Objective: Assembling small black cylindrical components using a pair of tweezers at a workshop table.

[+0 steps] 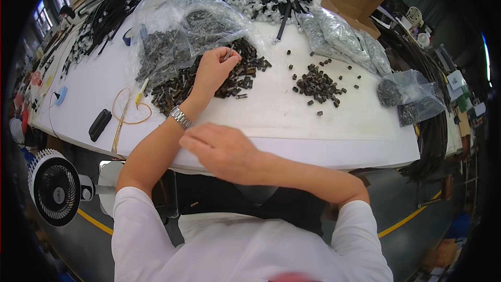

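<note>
My left hand (pixel 213 73), with a metal watch on its wrist, is over the edge of a heap of small dark metal tubes (pixel 241 81). Thumb and fingers pinch a small grey metal piece (pixel 228 54), its exact shape hard to make out. My right hand (pixel 222 152) is in the air above the table's front edge, close to the watch (pixel 181 117). Its fingers are curled and blurred, so whether they hold anything is unclear. To the right lies a smaller pile of short dark cylinders (pixel 317 84), a few scattered around it.
A large clear plastic bag (pixel 167 47) of dark parts stands behind the heap. Filled bags (pixel 339 36) and an open cardboard box (pixel 352 0) are at the back right. A black case (pixel 100 125), yellow marker (pixel 142 92) and cord loop lie left; a fan (pixel 58 190) stands below.
</note>
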`<state>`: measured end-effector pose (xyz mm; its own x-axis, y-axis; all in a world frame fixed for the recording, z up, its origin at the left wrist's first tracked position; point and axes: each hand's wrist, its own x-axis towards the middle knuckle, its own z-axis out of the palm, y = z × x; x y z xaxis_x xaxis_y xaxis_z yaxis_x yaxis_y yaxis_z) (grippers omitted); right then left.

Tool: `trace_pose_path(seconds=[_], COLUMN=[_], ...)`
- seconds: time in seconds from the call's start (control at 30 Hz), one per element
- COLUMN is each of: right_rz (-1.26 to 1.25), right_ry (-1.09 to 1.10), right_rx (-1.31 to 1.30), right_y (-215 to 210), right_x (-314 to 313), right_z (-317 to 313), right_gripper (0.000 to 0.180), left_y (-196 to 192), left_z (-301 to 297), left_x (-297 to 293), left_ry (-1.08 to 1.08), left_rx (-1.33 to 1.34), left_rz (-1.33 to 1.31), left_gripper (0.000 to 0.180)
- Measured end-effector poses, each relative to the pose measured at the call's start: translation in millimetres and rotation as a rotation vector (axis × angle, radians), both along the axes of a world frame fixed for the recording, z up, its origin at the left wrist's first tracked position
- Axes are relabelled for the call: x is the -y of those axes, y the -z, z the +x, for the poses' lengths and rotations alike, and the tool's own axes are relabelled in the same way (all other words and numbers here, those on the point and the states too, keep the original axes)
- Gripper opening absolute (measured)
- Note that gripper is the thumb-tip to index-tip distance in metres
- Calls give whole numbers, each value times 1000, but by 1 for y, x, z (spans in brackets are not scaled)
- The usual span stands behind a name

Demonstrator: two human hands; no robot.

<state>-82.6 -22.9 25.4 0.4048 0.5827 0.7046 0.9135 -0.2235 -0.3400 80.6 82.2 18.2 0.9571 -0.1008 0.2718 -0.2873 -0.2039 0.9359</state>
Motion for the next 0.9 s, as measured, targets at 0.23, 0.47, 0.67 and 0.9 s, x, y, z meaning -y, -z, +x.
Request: trace_pose_path(seconds=[0.23, 0.47, 0.67, 0.9], right_rz=[142, 298, 367, 395], right_ry=[-157, -202, -284, 17], right_rx=[35, -514, -283, -11], right_y=[14, 19, 28, 60], right_x=[-114, -106, -134, -141], right_z=[-87, -106, -96, -101], right_gripper=[32, 29, 24, 39], left_y=[4, 6, 7, 22], left_z=[-10, 1, 21, 27], left_x=[-25, 11, -44, -2], left_ry=[-92, 3, 0, 135], left_rx=[94, 294, 38, 85], left_rz=[63, 193, 117, 175], left_gripper=[20, 21, 15, 14])
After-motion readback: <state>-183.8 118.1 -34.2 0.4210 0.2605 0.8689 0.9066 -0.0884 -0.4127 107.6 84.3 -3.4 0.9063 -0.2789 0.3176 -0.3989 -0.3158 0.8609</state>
